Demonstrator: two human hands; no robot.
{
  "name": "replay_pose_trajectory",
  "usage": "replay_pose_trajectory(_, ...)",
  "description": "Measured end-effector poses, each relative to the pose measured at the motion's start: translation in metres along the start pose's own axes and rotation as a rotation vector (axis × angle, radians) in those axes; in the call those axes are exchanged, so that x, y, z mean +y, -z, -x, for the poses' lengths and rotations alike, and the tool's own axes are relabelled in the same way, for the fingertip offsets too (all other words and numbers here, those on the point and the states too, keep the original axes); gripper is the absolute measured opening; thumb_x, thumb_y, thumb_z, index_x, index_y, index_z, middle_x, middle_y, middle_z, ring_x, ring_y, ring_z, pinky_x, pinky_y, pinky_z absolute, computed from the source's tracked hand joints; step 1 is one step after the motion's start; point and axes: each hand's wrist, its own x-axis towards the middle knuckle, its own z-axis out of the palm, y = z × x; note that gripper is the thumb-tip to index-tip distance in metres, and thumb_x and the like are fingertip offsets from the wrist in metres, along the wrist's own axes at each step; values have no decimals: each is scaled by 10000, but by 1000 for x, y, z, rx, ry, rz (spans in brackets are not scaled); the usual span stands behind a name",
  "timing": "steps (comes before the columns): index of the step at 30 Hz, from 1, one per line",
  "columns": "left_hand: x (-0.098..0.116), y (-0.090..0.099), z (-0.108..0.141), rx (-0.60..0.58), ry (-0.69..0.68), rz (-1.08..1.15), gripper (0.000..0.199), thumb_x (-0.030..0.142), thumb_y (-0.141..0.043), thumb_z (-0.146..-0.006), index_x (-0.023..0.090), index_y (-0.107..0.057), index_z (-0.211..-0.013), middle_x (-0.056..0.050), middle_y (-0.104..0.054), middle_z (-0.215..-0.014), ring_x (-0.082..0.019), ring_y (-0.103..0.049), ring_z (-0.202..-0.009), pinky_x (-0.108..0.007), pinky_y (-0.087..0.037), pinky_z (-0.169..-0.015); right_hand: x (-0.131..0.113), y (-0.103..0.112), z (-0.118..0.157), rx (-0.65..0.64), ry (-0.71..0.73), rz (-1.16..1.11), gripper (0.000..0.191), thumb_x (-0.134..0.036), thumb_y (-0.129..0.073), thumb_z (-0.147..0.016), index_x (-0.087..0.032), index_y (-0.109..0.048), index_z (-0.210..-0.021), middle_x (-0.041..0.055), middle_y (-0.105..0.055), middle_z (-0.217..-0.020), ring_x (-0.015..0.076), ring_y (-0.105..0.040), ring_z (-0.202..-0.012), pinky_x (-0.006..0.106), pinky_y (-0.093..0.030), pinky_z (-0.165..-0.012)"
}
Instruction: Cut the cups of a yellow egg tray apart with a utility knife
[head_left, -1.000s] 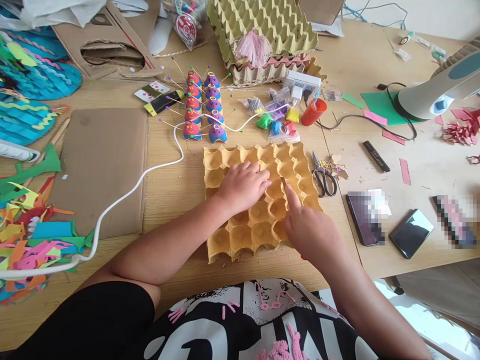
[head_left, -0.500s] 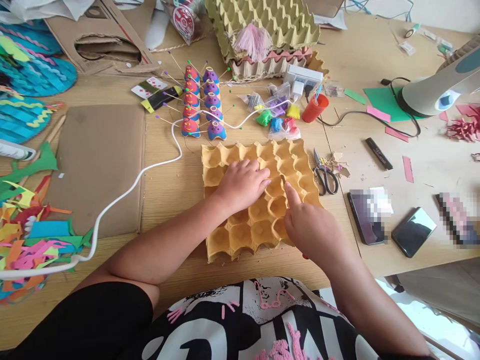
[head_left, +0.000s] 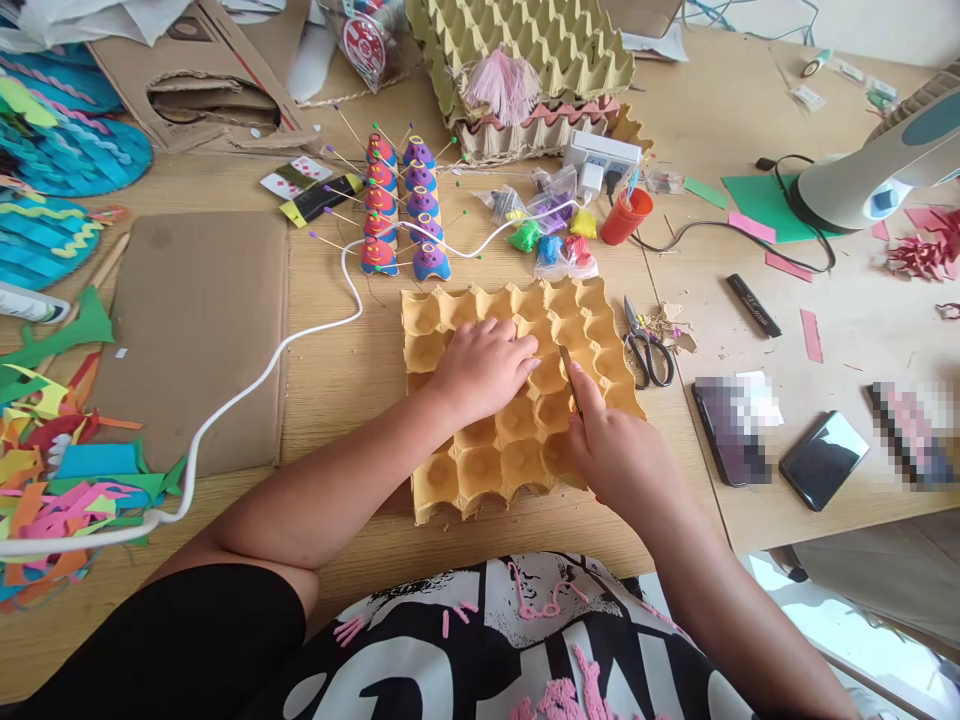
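Observation:
A yellow cardboard egg tray [head_left: 480, 470] lies on the table in front of me, its cups facing up. My left hand [head_left: 487, 365] presses on its middle, with the fingers curled over the ridges between cups and the thumb apart on the right. In my right hand [head_left: 611, 435] is a thin dark knife [head_left: 565, 358], the index finger stretched along it. Its blade points away from me and touches the tray right of centre. Most of the handle is hidden in my palm. Just right of the tray lie black-handled scissors [head_left: 651, 358].
Behind the tray stand two rows of painted egg-cup figures [head_left: 380, 255] with pins. A white cable [head_left: 300, 335] crosses the table on the left, over a cardboard sheet [head_left: 195, 340]. Clay bags [head_left: 551, 250], a red cup [head_left: 626, 217] and phones [head_left: 823, 460] lie around; more egg trays [head_left: 525, 50] are stacked behind.
My right hand has drawn slightly toward me and tilted, so more of the knife blade shows. The left hand stays in place on the egg tray.

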Motion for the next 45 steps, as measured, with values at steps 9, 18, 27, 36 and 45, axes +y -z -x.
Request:
replay_pose_trajectory(9, 0, -2, 0, 15, 5, -5, 258, 431, -532, -1087, 247, -713, -1081, -89, -707, -1084, -306, -638, -1076, -413, -445, -841, -8, 25, 1, -78, 18, 32, 704, -237, -313, -1039, -130, -248, -1732, 66, -771, -772, 232, -710, -659, 338, -408, -558)
replay_pose_trajectory(18, 0, -2, 0, 0, 8, 1, 263, 445, -527, -1088, 254, -708, -1105, -99, -707, -1108, -313, -632, -1101, -419, -444, -862, -7, 24, -18, -33, 14, -14, 700, -255, -316, -1033, -146, -261, -1722, 125, -820, -974, 275, -762, -838, 357, -460, -641)
replay_pose_trajectory(27, 0, -2, 0, 3, 5, 5, 263, 436, -527, -1089, 243, -707, -1085, -96, -710, -1085, -312, -640, -1089, -416, -448, -854, -8, 27, -4, -93, 18, 26, 702, -244, -328, -1036, -118, -259, -1723, 114, -792, -843, 284, -751, -780, 363, -476, -633)
replay_pose_trajectory(36, 0, -1, 0, 5, 7, -9, 261, 434, -528, -1089, 246, -709, -1090, -88, -709, -1080, -308, -645, -1073, -420, -448, -848, -9, 27, -21, -34, 9, -26, 698, -241, -330, -1028, -136, -271, -1716, 140, -819, -1048, 302, -775, -898, 366, -443, -644)
replay_pose_trajectory(45, 0, -4, 0, 23, -10, 3, 266, 436, -530, -1091, 240, -709, -1081, -88, -711, -1083, -306, -643, -1080, -414, -444, -849, -10, 28, -8, -101, 9, 31, 696, -223, -325, -1038, -100, -256, -1719, 106, -797, -858, 273, -760, -791, 351, -400, -588)
